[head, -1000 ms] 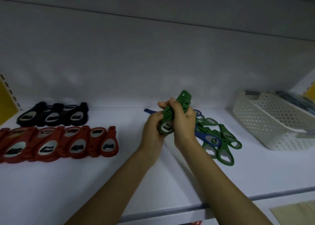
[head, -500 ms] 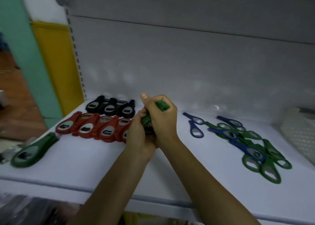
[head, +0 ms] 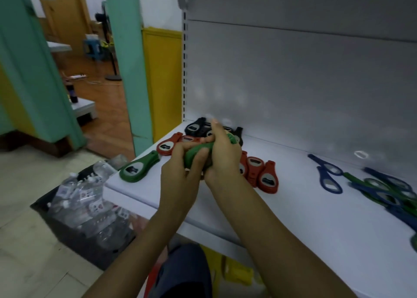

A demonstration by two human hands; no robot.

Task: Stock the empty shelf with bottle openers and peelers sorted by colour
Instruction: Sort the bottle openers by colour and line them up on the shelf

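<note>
Moved: both my hands and the green bundle have come left along the shelf [head: 293, 209], away from the loose peelers and over to the red row, near the lone green opener [head: 137, 170] at the left front corner
Green bundle [head: 194, 154]: several green openers stacked flat, held just above the red openers [head: 266, 177]; I cannot tell whether it touches them
Left hand [head: 180, 180]: fingers curled round the near, lower end of the stack, closed firmly on it
Right hand [head: 225, 160]: fingers wrapped over the far, upper end, so that only a green tip shows beyond them
Handling: I judge the pieces light and stiff, hard plastic with a metal inset, not fragile; the smooth faces probably slide on one another, so the stack may fan out or shed one if my squeeze loosens
Where to hold: across the broad heads, pressing the flat faces together, with the narrow tails left free for laying down one by one
Sorted so far: black openers [head: 195, 126] at the back left, red in front of them
Unsorted: blue and green peelers [head: 383, 191] lie tangled well to the right
</note>
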